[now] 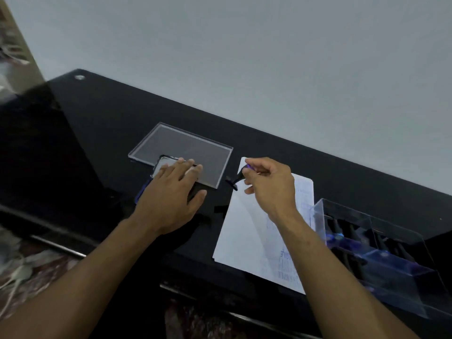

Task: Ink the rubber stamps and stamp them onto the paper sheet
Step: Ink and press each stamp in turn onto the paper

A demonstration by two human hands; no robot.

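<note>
Head camera view, looking down on a glossy black table [102, 123] set against a plain grey wall [269, 57]. At far left, a strip of patterned floor [29, 272] shows beside the table edge. Left of centre, the left hand [171, 194] lies flat with fingers straight and slightly spread, pressing on an ink pad [160, 167] whose dark case sits on the table. Just behind it lies a clear acrylic plate [181, 143], touching or overlapping the pad's far edge. Right of centre, the right hand [269, 182] pinches a small black rubber stamp [236, 180] by its handle, holding it tilted near the upper left corner of the white paper sheet [247, 228]. Faint printing marks the sheet's right side. At far right, a clear plastic box [381, 255] holds more dark stamps.
</note>
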